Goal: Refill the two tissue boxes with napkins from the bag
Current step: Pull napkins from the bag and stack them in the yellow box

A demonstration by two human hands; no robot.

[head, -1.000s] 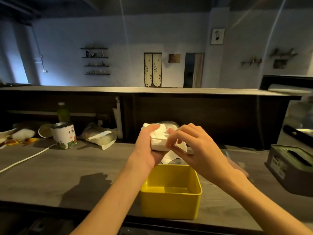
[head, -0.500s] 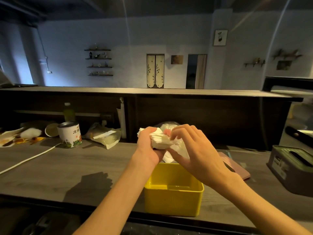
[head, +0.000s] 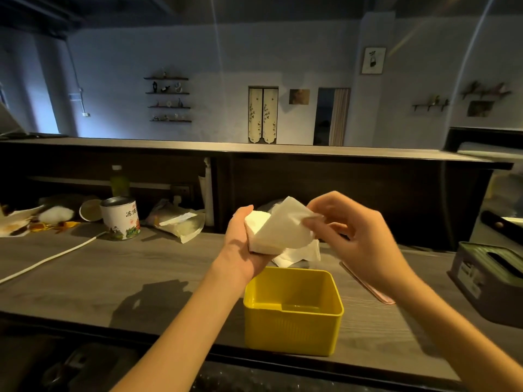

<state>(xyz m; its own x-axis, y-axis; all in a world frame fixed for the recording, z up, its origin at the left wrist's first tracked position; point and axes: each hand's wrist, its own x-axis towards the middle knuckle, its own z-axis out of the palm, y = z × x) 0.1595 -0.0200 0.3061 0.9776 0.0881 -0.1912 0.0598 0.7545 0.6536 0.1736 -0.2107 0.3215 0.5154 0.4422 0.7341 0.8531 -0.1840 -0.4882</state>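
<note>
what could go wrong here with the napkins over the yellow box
1. The left hand holds the napkin stack only along one side while the right hand peels the top napkin up; a tug might fan the stack or drop it.
2. The hands are above and behind the yellow box, so loose napkins may land on the counter instead.
3. The pinched napkin could crease or tear.
</note>
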